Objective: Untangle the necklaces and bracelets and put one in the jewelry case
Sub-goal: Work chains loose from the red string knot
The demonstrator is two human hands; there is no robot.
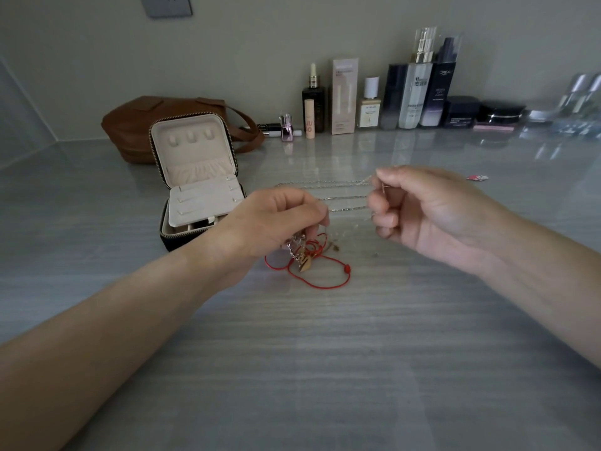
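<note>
Thin silver chains [344, 198] stretch taut between my two hands above the grey table. My left hand [279, 219] pinches their left ends, and a tangle hangs below it: a chunky silver link bracelet [294, 244], a gold pendant [305, 263] and a red cord bracelet [320, 271] that lies partly on the table. My right hand [419, 209] pinches the chains' right ends with curled fingers. The jewelry case [195, 187] stands open to the left of my left hand, its beige lid upright, its black base partly hidden by my wrist.
A brown leather bag [136, 122] lies behind the case. Several cosmetic bottles and jars [390, 99] line the back wall. A small red and white object [477, 177] lies at the right. Small bits [376, 254] lie near the tangle.
</note>
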